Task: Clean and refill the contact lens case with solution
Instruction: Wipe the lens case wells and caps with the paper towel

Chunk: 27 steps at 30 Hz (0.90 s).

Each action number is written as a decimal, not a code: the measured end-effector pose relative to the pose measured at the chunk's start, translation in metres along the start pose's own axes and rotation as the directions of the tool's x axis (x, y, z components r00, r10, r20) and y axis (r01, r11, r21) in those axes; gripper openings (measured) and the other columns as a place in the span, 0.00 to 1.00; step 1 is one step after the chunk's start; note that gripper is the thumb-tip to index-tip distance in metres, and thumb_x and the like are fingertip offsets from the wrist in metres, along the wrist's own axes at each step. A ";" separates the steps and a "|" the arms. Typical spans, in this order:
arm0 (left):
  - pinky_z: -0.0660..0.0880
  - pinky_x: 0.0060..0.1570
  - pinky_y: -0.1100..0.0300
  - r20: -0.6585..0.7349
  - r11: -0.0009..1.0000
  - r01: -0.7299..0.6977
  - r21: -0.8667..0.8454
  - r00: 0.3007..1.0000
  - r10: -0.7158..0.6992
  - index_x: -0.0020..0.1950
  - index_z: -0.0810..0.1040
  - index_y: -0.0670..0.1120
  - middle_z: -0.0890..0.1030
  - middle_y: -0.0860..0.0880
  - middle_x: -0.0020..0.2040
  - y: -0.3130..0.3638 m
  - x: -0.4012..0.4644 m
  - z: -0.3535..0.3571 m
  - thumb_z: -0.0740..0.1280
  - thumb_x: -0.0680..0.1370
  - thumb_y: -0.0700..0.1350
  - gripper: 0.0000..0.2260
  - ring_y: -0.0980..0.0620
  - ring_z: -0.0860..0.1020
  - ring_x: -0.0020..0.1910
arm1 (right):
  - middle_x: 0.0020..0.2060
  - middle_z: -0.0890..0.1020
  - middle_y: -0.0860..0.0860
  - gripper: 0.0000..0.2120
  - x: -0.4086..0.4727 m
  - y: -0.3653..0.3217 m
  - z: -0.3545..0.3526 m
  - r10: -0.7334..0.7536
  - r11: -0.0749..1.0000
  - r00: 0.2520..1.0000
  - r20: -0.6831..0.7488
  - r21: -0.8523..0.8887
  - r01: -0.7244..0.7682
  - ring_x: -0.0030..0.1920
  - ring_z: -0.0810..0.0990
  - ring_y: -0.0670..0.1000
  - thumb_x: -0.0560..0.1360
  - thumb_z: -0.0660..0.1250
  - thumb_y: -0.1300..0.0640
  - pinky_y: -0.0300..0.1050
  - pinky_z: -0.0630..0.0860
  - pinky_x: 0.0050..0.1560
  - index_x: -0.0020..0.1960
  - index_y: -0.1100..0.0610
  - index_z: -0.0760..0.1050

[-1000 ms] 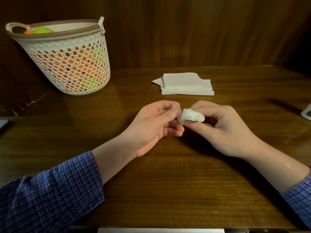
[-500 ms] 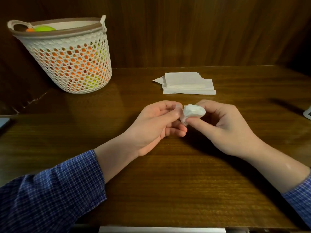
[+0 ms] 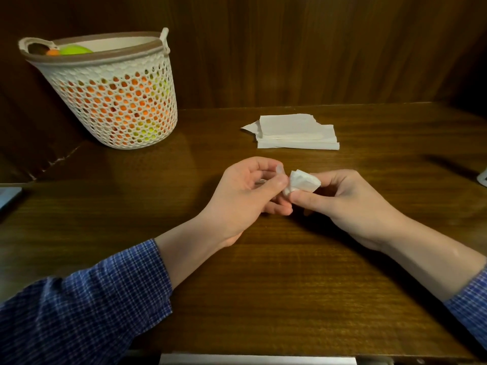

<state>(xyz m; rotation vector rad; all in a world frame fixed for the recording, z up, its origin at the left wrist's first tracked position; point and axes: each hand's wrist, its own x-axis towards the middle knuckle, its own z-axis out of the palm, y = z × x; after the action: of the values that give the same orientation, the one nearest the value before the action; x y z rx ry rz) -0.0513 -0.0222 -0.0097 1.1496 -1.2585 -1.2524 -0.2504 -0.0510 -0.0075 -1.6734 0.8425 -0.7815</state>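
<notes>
Left hand: my left hand [image 3: 245,191] is curled nearly closed, thumb and forefinger pinching a small clear piece [image 3: 279,170] — I take it for part of the contact lens case, though most of it is hidden in my fingers.
Right hand: my right hand [image 3: 350,204] is closed in a pinch on a wadded tissue [image 3: 303,183], held right up against the clear piece.
Where the case is: above the middle of the table [image 3: 263,285], between my two hands, not resting on the wood.
Step in hand: wiping or drying the piece with the tissue, as I judge it.
Done so far: the case seems to be open and in the cleaning stage — how clean it is, I cannot tell.
Left to do: finish wiping, then refill with solution; no bottle shows anywhere in view.
Spare supplies: a stack of folded tissues [image 3: 295,133] lies farther back on the table, well apart from my hands.
Off to the side: a white basket [image 3: 113,101] with orange and green things inside stands at the far left.
</notes>
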 end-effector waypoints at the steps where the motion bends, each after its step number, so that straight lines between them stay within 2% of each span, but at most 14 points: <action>1: 0.85 0.41 0.54 -0.013 0.999 -0.030 0.036 0.999 0.031 0.62 0.80 0.44 0.85 0.46 0.49 -0.001 0.000 0.001 0.70 0.80 0.38 0.10 0.48 0.85 0.37 | 0.46 0.88 0.53 0.12 0.000 0.000 0.000 0.023 0.999 1.000 0.003 0.030 -0.023 0.48 0.84 0.55 0.71 0.74 0.46 0.56 0.81 0.53 0.49 0.51 0.88; 2: 0.86 0.42 0.52 -0.019 0.995 -0.065 0.072 0.998 0.066 0.61 0.79 0.44 0.84 0.46 0.50 -0.002 -0.001 0.001 0.71 0.80 0.38 0.10 0.48 0.86 0.38 | 0.44 0.88 0.52 0.12 0.001 0.000 -0.001 0.045 0.997 0.999 0.009 0.056 -0.045 0.46 0.83 0.51 0.71 0.74 0.46 0.52 0.79 0.50 0.48 0.52 0.88; 4: 0.86 0.43 0.49 -0.022 0.982 -0.131 0.137 0.991 0.136 0.61 0.79 0.45 0.84 0.48 0.53 -0.003 -0.002 0.002 0.71 0.80 0.38 0.10 0.47 0.87 0.38 | 0.46 0.88 0.54 0.13 0.002 0.000 -0.001 0.081 0.992 0.997 0.015 0.094 -0.082 0.45 0.82 0.48 0.69 0.75 0.47 0.49 0.77 0.49 0.49 0.54 0.88; 7: 0.86 0.40 0.52 -0.015 0.963 -0.204 0.174 0.978 0.209 0.59 0.79 0.46 0.83 0.49 0.53 -0.004 -0.003 0.002 0.71 0.80 0.38 0.09 0.46 0.87 0.38 | 0.50 0.87 0.58 0.16 0.003 0.000 0.002 0.092 0.990 0.996 -0.004 0.112 -0.091 0.48 0.81 0.52 0.70 0.74 0.47 0.53 0.75 0.51 0.51 0.55 0.87; 11: 0.86 0.40 0.52 -0.010 0.959 -0.233 0.162 0.971 0.238 0.58 0.79 0.47 0.82 0.49 0.52 -0.003 -0.003 0.002 0.71 0.80 0.36 0.10 0.46 0.87 0.38 | 0.51 0.88 0.54 0.14 0.002 0.000 0.003 0.090 0.990 0.996 -0.014 0.110 -0.088 0.58 0.84 0.56 0.70 0.74 0.48 0.61 0.77 0.65 0.52 0.52 0.87; 13: 0.86 0.40 0.53 -0.016 0.965 -0.222 0.137 0.974 0.226 0.59 0.79 0.48 0.83 0.49 0.53 -0.002 -0.002 0.001 0.71 0.80 0.37 0.10 0.46 0.87 0.39 | 0.51 0.88 0.52 0.12 0.001 -0.003 0.004 0.056 0.996 0.998 -0.029 0.078 -0.053 0.57 0.85 0.55 0.71 0.73 0.48 0.63 0.77 0.66 0.52 0.50 0.87; 15: 0.86 0.42 0.52 -0.022 0.984 -0.162 0.075 0.986 0.164 0.62 0.79 0.49 0.83 0.48 0.57 0.001 0.000 0.001 0.72 0.79 0.40 0.12 0.46 0.87 0.44 | 0.50 0.88 0.49 0.09 0.000 -0.006 0.005 -0.046 0.997 0.995 -0.084 -0.063 0.041 0.55 0.85 0.53 0.75 0.72 0.48 0.62 0.79 0.62 0.52 0.49 0.87; 18: 0.84 0.45 0.54 0.079 0.991 0.071 -0.117 0.995 -0.062 0.69 0.77 0.46 0.82 0.44 0.64 0.008 0.002 0.001 0.68 0.78 0.55 0.22 0.45 0.86 0.54 | 0.45 0.84 0.49 0.09 -0.001 -0.004 0.004 -0.246 0.929 0.956 -0.158 -0.320 0.186 0.48 0.82 0.52 0.76 0.71 0.48 0.58 0.80 0.52 0.51 0.51 0.85; 19: 0.83 0.44 0.55 0.153 0.971 0.172 -0.165 0.977 -0.147 0.70 0.76 0.43 0.83 0.42 0.61 0.010 0.002 -0.001 0.63 0.80 0.60 0.26 0.46 0.86 0.52 | 0.44 0.82 0.50 0.09 -0.001 -0.004 0.004 -0.323 0.886 0.935 -0.150 -0.396 0.242 0.47 0.81 0.51 0.76 0.70 0.49 0.54 0.79 0.50 0.50 0.53 0.85; 21: 0.80 0.37 0.58 0.308 0.929 0.335 -0.156 0.910 -0.277 0.67 0.76 0.36 0.83 0.40 0.48 0.014 0.002 -0.007 0.54 0.83 0.64 0.33 0.46 0.83 0.42 | 0.42 0.80 0.50 0.07 -0.001 -0.002 0.002 -0.457 0.779 0.886 -0.074 -0.515 0.358 0.45 0.78 0.49 0.77 0.71 0.54 0.47 0.77 0.45 0.49 0.57 0.84; 22: 0.77 0.33 0.60 0.376 0.910 0.394 -0.129 0.869 -0.323 0.65 0.76 0.36 0.81 0.42 0.43 0.015 0.002 -0.010 0.53 0.84 0.64 0.32 0.49 0.80 0.38 | 0.42 0.79 0.50 0.07 -0.001 -0.001 0.002 -0.501 0.729 0.865 -0.026 -0.551 0.405 0.44 0.77 0.49 0.78 0.70 0.55 0.45 0.76 0.43 0.49 0.59 0.85; 24: 0.73 0.28 0.64 0.455 0.876 0.473 -0.096 0.803 -0.384 0.60 0.79 0.39 0.78 0.45 0.39 0.017 0.002 -0.016 0.58 0.83 0.61 0.26 0.53 0.76 0.34 | 0.42 0.79 0.51 0.07 -0.001 0.000 0.000 -0.558 0.646 0.828 0.049 -0.600 0.472 0.44 0.77 0.51 0.78 0.70 0.57 0.45 0.75 0.42 0.49 0.59 0.85; 27: 0.76 0.27 0.66 0.463 0.837 0.533 -0.127 0.778 -0.425 0.52 0.85 0.42 0.80 0.46 0.39 0.020 0.004 -0.020 0.68 0.79 0.52 0.14 0.54 0.78 0.33 | 0.43 0.79 0.51 0.05 0.000 0.003 -0.002 -0.601 0.571 0.791 0.111 -0.634 0.522 0.44 0.77 0.53 0.78 0.71 0.59 0.50 0.75 0.41 0.50 0.59 0.85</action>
<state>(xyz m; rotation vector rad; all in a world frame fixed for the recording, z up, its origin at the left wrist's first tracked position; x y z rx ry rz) -0.0310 -0.0272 0.0099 1.0838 -1.0812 -2.0804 -0.2525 -0.0519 -0.0098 -2.6222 0.6792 -1.1160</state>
